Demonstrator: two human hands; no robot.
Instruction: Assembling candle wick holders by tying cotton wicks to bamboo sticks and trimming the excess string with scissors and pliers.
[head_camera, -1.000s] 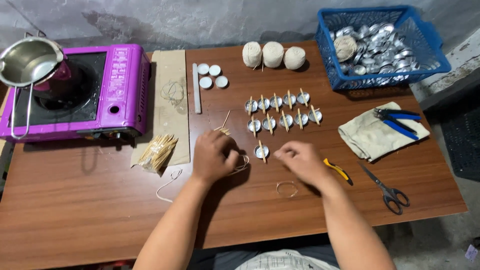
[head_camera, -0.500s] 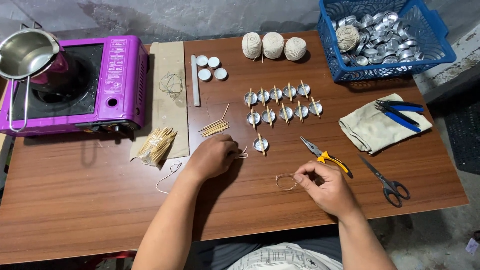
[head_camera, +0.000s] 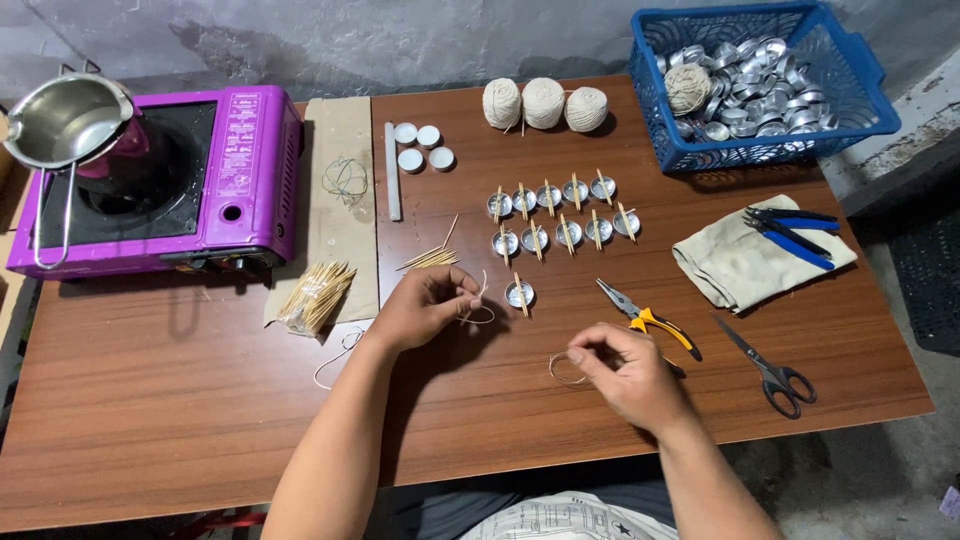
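Near the bench's front edge, left hand (head_camera: 425, 308) is pinching string (head_camera: 478, 305); right hand (head_camera: 625, 375) is pinching another string loop (head_camera: 562, 370); ten little cups (head_camera: 560, 212) are already carrying sticks; many in the basket (head_camera: 860, 100) are waiting.

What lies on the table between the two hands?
In the head view, only bare wooden table lies between the left hand and right hand; each hand holds its own string.

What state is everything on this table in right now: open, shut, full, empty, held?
Left hand: pinching a piece of string.
Right hand: holding a loop of string.
Yellow-handled pliers: lying down, jaws shut.
Scissors: shut, lying flat.
Blue basket: part filled with metal cups.
Steel pot: on the stove, looks empty.
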